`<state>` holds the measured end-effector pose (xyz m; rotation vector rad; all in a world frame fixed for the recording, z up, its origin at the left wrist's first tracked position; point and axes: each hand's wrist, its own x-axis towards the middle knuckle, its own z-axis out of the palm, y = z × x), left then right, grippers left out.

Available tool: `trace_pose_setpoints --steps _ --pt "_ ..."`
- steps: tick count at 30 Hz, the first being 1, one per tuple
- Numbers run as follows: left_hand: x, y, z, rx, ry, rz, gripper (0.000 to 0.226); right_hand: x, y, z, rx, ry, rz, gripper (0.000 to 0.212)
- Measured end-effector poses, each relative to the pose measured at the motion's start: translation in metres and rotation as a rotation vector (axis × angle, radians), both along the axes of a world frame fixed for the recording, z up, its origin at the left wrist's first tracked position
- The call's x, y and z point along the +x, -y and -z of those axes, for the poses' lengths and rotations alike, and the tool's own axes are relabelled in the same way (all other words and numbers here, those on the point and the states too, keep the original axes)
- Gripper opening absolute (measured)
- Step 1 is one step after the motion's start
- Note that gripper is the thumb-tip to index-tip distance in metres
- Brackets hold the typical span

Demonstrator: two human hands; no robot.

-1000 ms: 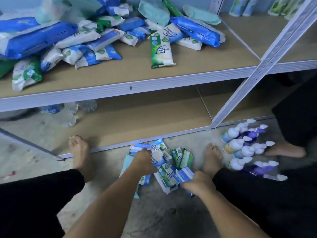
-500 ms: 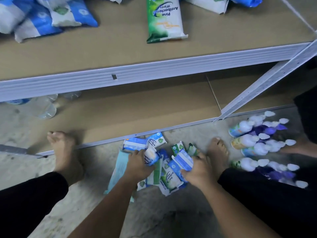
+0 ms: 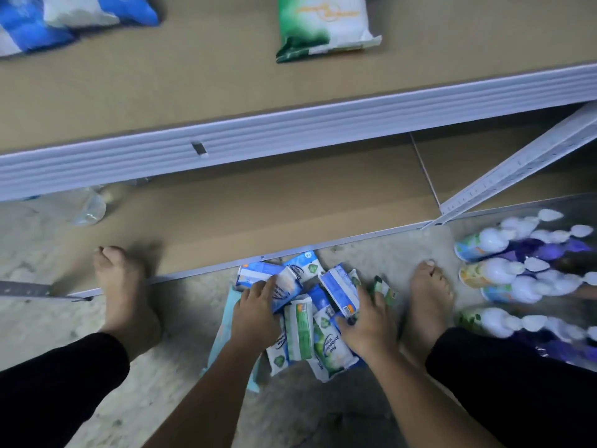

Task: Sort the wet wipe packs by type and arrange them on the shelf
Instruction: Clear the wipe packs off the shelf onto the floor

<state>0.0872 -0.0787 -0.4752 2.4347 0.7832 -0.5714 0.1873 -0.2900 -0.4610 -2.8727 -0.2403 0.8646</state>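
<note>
Low in the centre of the head view, between two bare feet, a pile of small wet wipe packs [image 3: 307,331] lies on the floor, just short of the lower shelf [image 3: 258,215] edge. The left hand [image 3: 255,315] curls its fingers over a blue-and-white pack [image 3: 284,284] at the pile's upper left, whose long axis runs roughly across the frame. The right hand [image 3: 368,321] grips a slanted blue pack [image 3: 339,287], fingers spread over it and thumb at its near end.

Both hands sit directly on the pile, so the lift goes up-frame to the upper shelf [image 3: 193,76]. Blue packs [image 3: 64,21] lie at its upper left and a large green pack [image 3: 323,24] at upper centre-right. The left hand looks nearer the blue group. Bagged bottles [image 3: 517,279] lie at right.
</note>
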Motion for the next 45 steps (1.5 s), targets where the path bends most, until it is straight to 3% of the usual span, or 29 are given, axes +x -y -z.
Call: trace_pose_setpoints --steps 9,14,18,22,24,29,35,40,45 --pt "0.002 -0.001 -0.063 -0.025 -0.031 0.075 0.080 -0.004 -0.008 -0.071 0.050 0.082 -0.002 0.073" --pt "-0.003 0.005 -0.134 -0.019 0.137 0.079 0.063 -0.011 -0.027 -0.136 0.165 0.157 -0.130 0.059" --pt "-0.007 0.000 -0.209 0.080 0.302 0.114 0.061 -0.016 -0.052 -0.205 0.294 0.270 -0.197 0.057" --pt "-0.014 -0.018 -0.290 0.196 0.436 0.141 0.042 -0.022 -0.076 -0.282 0.439 0.400 -0.267 0.045" --pt "-0.017 -0.028 -0.330 0.246 0.541 0.176 0.046 -0.018 -0.087 -0.316 0.507 0.493 -0.326 0.042" --pt "-0.017 -0.063 -0.404 0.351 0.676 0.166 0.036 0.009 -0.119 -0.385 0.523 0.634 -0.438 0.038" --pt "0.006 -0.123 -0.412 0.406 0.691 0.068 0.042 0.060 -0.160 -0.399 0.495 0.667 -0.300 0.048" --pt "0.030 -0.163 -0.403 0.505 0.729 0.000 0.050 0.096 -0.180 -0.374 0.242 0.682 -0.067 0.080" --pt "0.053 -0.186 -0.409 0.559 0.599 -0.127 0.065 0.105 -0.209 -0.375 0.229 0.700 -0.093 0.066"
